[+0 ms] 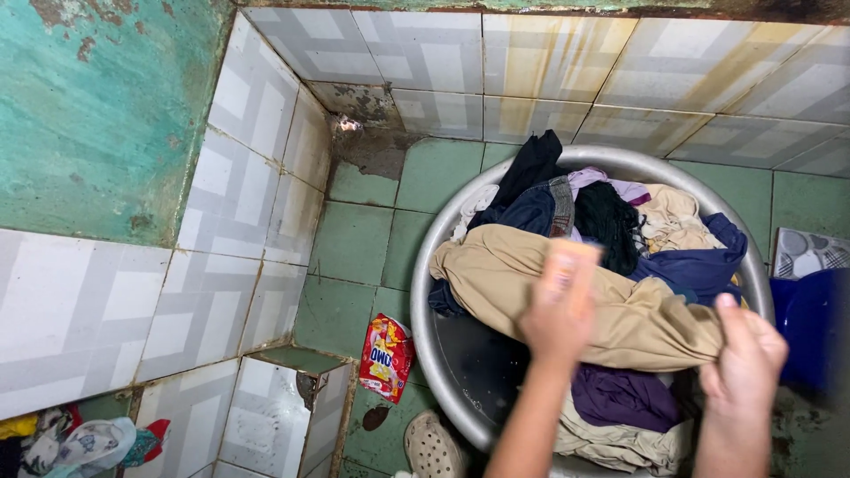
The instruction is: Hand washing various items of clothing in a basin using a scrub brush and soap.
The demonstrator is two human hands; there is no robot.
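The left hand (560,320) hangs over the middle of a round metal basin (423,292), its grip pressed around a small pale orange bar (567,270) that sticks up past the fingers; the bar is blurred, so its kind cannot be told. Directly under this grip, touching or nearly so, lies a tan garment (496,274) stretched across the basin. The right hand (742,354) sits to the right of the left one, near the basin's right rim, its grip pinching the right end of that same tan garment, thumb raised on top of the cloth.

Beyond both grips, toward the tiled wall (549,62), more laundry is heaped in the basin: a dark blue piece (699,261), a black one (606,221), denim (536,208) and a cream cloth (668,217). Below the grips, nearer the person, lies a purple garment (620,398). Left of the left hand, outside the basin on the green floor (354,239), is a red and yellow packet (386,356), and nearer the person a pale clog (434,447). Right of the right hand stands a blue container (810,327).
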